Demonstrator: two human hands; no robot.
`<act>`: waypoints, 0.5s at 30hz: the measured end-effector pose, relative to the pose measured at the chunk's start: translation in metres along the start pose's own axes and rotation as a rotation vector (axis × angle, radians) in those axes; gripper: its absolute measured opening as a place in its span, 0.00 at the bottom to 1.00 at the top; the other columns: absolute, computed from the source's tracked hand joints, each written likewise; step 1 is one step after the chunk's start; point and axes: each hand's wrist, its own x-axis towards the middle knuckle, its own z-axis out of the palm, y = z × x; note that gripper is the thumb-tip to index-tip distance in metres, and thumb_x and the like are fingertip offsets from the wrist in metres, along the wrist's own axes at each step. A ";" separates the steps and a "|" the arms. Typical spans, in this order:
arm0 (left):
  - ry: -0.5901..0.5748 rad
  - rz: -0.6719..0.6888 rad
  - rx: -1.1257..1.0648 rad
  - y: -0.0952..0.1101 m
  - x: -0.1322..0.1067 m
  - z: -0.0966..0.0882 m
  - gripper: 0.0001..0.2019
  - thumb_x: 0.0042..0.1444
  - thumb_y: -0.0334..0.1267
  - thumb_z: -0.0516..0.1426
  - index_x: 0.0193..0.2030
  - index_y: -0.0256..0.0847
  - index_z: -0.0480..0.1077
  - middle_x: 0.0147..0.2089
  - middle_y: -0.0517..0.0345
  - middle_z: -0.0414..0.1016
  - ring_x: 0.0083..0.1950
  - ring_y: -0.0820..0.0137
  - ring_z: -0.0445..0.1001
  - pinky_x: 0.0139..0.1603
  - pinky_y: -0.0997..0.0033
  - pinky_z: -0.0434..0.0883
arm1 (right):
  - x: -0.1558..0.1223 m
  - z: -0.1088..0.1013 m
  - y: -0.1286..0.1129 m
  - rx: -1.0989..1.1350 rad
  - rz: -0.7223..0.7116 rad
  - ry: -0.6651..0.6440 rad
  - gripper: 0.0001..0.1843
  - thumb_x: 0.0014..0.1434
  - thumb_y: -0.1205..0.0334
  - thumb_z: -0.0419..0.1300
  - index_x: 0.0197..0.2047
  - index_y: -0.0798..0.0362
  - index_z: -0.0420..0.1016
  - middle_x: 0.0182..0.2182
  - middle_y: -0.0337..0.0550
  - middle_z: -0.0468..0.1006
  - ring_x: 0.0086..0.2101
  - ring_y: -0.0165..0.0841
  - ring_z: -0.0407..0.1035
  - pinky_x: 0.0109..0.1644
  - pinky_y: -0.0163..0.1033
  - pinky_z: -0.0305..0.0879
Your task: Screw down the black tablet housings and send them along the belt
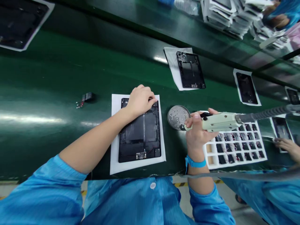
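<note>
An opened black tablet chassis lies on a white sheet on the green belt in front of me. My left hand rests on the chassis's far top edge, fingers curled and pressed down; whatever lies under them is hidden. My right hand grips a cream electric screwdriver held sideways, its tip by a round metal screw dish. A blue wrist strap circles my right wrist.
A white compartment tray of small black parts sits to the right. More chassis on sheets lie further along the belt. A small connector part lies left. A co-worker's hand is at far right. Stacked trays stand behind.
</note>
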 end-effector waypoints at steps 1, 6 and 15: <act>-0.017 -0.007 0.000 0.001 0.001 -0.001 0.10 0.73 0.43 0.65 0.41 0.45 0.88 0.45 0.50 0.86 0.52 0.54 0.75 0.55 0.53 0.72 | 0.003 0.001 -0.005 0.003 -0.002 0.009 0.22 0.64 0.57 0.72 0.57 0.47 0.71 0.32 0.29 0.81 0.18 0.25 0.66 0.26 0.39 0.72; -0.083 -0.021 -0.005 0.004 0.006 -0.004 0.08 0.72 0.40 0.67 0.41 0.44 0.89 0.46 0.50 0.87 0.52 0.53 0.77 0.54 0.53 0.72 | 0.030 0.033 -0.031 0.098 -0.079 0.019 0.21 0.66 0.60 0.70 0.59 0.44 0.69 0.34 0.30 0.82 0.17 0.24 0.62 0.24 0.37 0.67; -0.045 0.020 0.001 0.007 0.004 -0.002 0.08 0.73 0.40 0.68 0.45 0.41 0.89 0.45 0.47 0.87 0.50 0.53 0.78 0.50 0.53 0.69 | 0.042 0.128 0.015 0.225 -0.041 -0.104 0.22 0.69 0.50 0.72 0.60 0.44 0.71 0.37 0.32 0.83 0.19 0.23 0.65 0.25 0.34 0.67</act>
